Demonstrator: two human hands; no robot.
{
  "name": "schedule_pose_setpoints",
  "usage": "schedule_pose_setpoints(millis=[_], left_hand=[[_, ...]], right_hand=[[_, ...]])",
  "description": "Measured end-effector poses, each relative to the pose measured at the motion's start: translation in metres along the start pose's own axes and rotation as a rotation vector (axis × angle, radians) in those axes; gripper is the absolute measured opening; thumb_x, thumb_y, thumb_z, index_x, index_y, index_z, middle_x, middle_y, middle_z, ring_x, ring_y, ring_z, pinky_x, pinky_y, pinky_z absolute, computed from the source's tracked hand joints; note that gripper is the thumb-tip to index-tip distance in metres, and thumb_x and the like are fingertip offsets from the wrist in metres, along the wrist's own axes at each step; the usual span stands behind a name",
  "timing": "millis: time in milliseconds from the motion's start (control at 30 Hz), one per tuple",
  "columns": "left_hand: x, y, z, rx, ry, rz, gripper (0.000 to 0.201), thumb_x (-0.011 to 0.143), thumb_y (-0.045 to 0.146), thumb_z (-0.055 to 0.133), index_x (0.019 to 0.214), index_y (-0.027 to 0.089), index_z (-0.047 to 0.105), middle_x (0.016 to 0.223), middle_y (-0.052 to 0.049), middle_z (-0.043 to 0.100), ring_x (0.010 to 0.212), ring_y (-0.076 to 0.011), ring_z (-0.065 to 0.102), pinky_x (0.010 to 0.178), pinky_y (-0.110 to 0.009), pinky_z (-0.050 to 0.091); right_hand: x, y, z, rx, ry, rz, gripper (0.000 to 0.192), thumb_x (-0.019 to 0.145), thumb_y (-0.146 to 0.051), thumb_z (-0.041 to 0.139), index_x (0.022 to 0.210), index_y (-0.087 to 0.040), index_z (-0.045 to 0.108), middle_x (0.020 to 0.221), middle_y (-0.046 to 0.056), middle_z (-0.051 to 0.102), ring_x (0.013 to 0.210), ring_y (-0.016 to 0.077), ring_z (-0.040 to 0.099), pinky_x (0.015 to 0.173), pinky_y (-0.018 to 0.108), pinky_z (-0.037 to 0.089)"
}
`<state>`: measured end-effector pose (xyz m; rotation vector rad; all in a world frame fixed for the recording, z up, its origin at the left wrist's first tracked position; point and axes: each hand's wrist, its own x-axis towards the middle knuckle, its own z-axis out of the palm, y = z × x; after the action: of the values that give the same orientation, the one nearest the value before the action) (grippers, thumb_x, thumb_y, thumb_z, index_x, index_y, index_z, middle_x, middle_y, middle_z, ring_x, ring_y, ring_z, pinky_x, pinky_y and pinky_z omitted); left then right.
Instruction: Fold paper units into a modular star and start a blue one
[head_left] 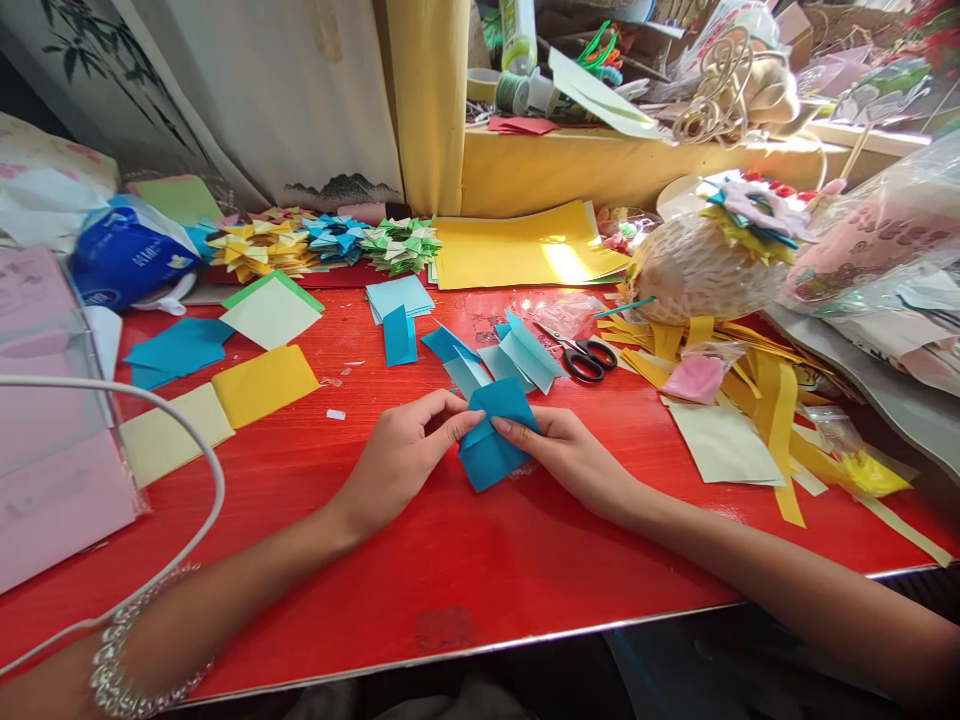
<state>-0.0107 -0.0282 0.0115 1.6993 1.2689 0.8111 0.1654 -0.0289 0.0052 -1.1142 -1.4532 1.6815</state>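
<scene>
A creased square of blue paper (496, 436) is held above the red table between both hands. My left hand (411, 450) pinches its left edge, thumb on top. My right hand (564, 448) pinches the right edge, its thumb lying across the paper's middle. Just beyond the paper lie folded light-blue and blue paper pieces (525, 355), and right of them a pair of scissors (587, 358) with black handles. Farther back on the left, a folded blue piece (400, 336) rests near a stack of pale blue squares (400, 298).
Blue, cream and yellow paper squares (266, 385) lie at left, near a white cable (214, 480). Folded paper rings (262, 248) and yellow sheets (517, 245) line the back. Yellow paper strips (780, 430) and plastic bags (877, 220) crowd the right. The table's front edge (480, 655) is close.
</scene>
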Motion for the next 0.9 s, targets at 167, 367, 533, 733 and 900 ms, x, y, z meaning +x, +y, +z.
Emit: schedule_pose_setpoints(millis=[167, 367, 533, 733, 900], left_hand=[[0.0017, -0.0019, 0.0004, -0.038, -0.03, -0.005, 0.026, 0.08, 0.043, 0.048, 0.073, 0.018, 0.052, 0.063, 0.004, 0.046, 0.06, -0.0095, 0.04, 0.054, -0.02, 0.034], [0.0006, 0.0009, 0.0005, -0.049, -0.033, 0.017, 0.027, 0.08, 0.042, 0.049, 0.069, 0.017, 0.05, 0.063, 0.003, 0.048, 0.06, -0.0097, 0.043, 0.055, -0.02, 0.034], [-0.0016, 0.0045, 0.0005, -0.036, -0.031, 0.016, 0.026, 0.081, 0.04, 0.049, 0.066, 0.017, 0.049, 0.062, 0.004, 0.048, 0.059, -0.0091, 0.042, 0.054, -0.02, 0.034], [-0.0025, 0.0055, 0.0009, -0.01, -0.007, 0.004, 0.03, 0.082, 0.044, 0.045, 0.068, 0.018, 0.049, 0.062, 0.003, 0.047, 0.058, -0.0098, 0.042, 0.054, -0.02, 0.034], [-0.0008, 0.0039, -0.0006, -0.062, 0.008, 0.002, 0.029, 0.084, 0.042, 0.041, 0.078, 0.019, 0.057, 0.071, 0.001, 0.055, 0.065, -0.011, 0.048, 0.058, -0.02, 0.038]], right_hand=[[0.0004, 0.001, -0.0006, -0.02, -0.023, -0.023, 0.026, 0.081, -0.039, 0.051, 0.074, -0.015, 0.059, 0.065, -0.002, 0.051, 0.058, 0.0087, 0.043, 0.056, 0.02, 0.039], [0.0006, 0.0037, -0.0015, -0.044, -0.026, -0.034, 0.026, 0.079, -0.039, 0.053, 0.079, -0.015, 0.062, 0.074, 0.0, 0.059, 0.067, 0.0125, 0.052, 0.065, 0.024, 0.043], [-0.0003, 0.0035, -0.0013, -0.05, -0.032, -0.041, 0.026, 0.078, -0.04, 0.054, 0.079, -0.015, 0.061, 0.077, 0.001, 0.061, 0.07, 0.0138, 0.054, 0.067, 0.025, 0.044], [-0.0003, 0.0019, -0.0005, -0.067, -0.014, -0.028, 0.025, 0.077, -0.039, 0.056, 0.077, -0.015, 0.061, 0.075, 0.0, 0.062, 0.071, 0.0142, 0.056, 0.068, 0.026, 0.045], [-0.0003, 0.0001, -0.0011, -0.057, -0.033, -0.002, 0.024, 0.076, -0.037, 0.058, 0.077, -0.013, 0.062, 0.079, 0.002, 0.063, 0.074, 0.0164, 0.057, 0.071, 0.028, 0.045]])
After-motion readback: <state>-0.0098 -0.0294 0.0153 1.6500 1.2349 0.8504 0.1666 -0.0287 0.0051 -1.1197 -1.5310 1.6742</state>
